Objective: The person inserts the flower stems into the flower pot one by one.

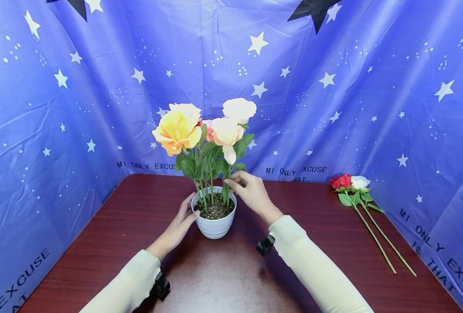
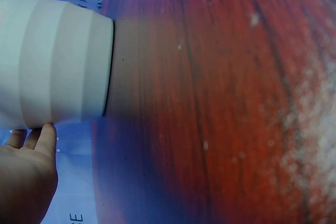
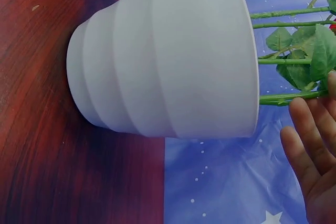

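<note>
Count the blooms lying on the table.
2: a red bloom and, touching or just beside it on the right, a white bloom. Both lie right of the pot; no others appear hidden.

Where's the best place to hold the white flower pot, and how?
I'd cup the white pot high on its rounded wall, coming from the left, where the left hand touches it. It stands upright and widens upward, so it should fit a curved palm; flowers crowd the top.
</note>
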A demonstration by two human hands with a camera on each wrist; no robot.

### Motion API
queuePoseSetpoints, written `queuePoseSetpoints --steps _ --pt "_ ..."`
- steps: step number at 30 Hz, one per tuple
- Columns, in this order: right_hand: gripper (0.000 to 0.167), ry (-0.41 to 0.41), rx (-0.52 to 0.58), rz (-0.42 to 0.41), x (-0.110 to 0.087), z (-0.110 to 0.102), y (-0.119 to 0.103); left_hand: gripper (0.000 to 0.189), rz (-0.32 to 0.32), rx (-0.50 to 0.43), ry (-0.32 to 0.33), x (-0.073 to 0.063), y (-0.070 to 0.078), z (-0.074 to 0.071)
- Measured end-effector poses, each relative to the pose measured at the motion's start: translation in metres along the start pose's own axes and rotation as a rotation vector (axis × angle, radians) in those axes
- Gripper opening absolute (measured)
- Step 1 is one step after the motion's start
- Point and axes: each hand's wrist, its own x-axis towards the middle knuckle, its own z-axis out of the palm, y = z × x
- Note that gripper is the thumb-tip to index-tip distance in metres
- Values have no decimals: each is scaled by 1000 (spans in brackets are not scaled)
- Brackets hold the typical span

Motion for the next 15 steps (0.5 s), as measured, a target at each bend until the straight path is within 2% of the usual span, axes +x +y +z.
queuePoseSetpoints --steps 15 --pt "8 -2 3 -12 1 -1 1 63 3 -9 -2 0 2 1"
